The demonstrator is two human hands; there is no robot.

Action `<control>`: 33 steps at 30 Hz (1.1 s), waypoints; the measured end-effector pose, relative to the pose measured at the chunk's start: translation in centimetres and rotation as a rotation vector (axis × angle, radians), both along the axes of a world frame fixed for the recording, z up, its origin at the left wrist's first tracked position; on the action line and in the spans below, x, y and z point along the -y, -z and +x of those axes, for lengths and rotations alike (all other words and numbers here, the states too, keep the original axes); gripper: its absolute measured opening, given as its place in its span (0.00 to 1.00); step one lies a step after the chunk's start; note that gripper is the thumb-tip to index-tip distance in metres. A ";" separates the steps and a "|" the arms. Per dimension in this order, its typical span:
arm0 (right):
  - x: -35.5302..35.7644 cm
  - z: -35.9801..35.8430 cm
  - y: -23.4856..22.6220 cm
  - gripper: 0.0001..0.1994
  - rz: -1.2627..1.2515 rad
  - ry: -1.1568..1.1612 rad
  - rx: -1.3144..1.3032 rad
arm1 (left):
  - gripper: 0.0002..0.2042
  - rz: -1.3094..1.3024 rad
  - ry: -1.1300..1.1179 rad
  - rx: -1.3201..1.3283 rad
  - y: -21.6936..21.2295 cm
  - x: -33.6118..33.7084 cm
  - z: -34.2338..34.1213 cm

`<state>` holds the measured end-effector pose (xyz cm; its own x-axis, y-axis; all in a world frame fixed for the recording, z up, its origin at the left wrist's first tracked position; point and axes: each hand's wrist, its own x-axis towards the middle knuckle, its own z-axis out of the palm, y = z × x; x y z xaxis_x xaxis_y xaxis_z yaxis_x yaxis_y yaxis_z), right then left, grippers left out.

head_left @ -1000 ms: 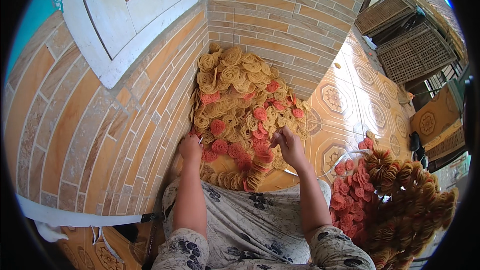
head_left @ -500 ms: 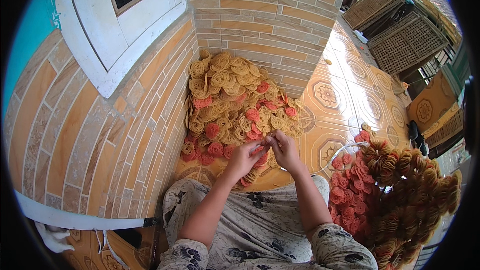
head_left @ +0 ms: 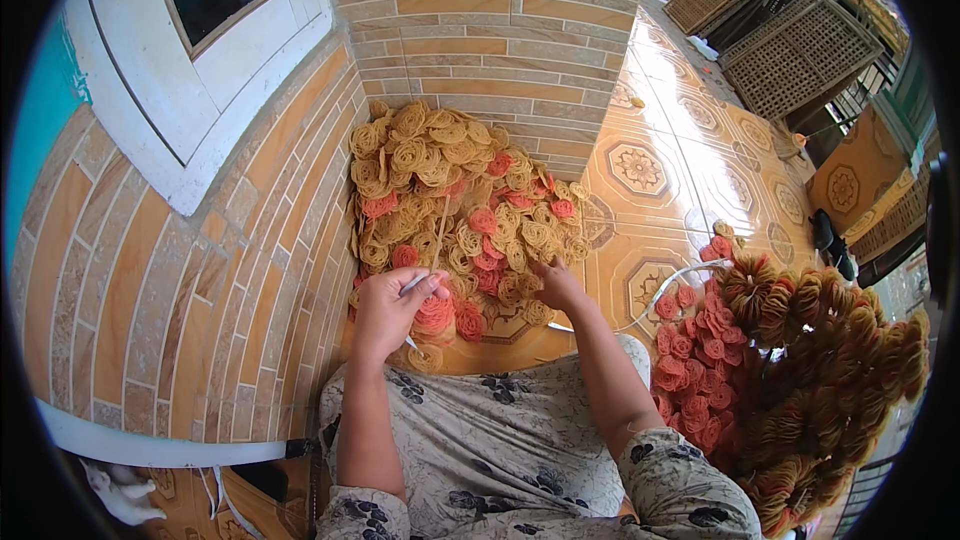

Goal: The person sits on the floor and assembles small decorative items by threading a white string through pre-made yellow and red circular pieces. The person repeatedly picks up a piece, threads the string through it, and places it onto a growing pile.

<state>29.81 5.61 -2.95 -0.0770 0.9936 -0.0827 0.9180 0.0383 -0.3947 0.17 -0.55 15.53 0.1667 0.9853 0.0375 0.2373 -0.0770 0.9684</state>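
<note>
In front of me lies a heap of flat, lacy, swirled discs, mostly tan with pink ones mixed in. My left hand is closed on a thin whitish strip, pinched between thumb and fingers. A slim tan length rises from that hand over the heap, and a white end shows below it. Just beside and under these fingers are pink discs; whether any is on the strip I cannot tell. My right hand reaches to the heap's right edge, its fingers apart at the tan discs, with nothing visibly gripped.
To the right lie loose pink discs and dense bunches of stacked brown discs. A white strap curves over the floor near them. Tiled walls enclose the heap at left and behind. Woven racks stand far right.
My hands, close together before, have parted. The left has moved left with the strip; the right has dropped to the discs. The whole view has shifted slightly.
</note>
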 end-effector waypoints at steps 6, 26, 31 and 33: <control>-1.7 0.3 -0.2 0.27 -0.277 0.061 -0.218 | 0.09 -0.003 -0.130 -0.289 -3.8 2.1 0.6; -0.8 -2.7 1.3 0.30 -0.093 -0.005 -0.233 | 0.11 -0.336 0.737 0.015 0.0 0.8 -0.1; -0.5 -3.0 -1.7 0.22 -0.342 -0.068 -0.298 | 0.11 -0.538 0.498 0.158 9.6 -2.4 1.7; -0.4 -2.9 -1.5 0.19 -0.104 0.019 -0.284 | 0.11 -0.503 0.384 0.168 12.9 -3.1 2.6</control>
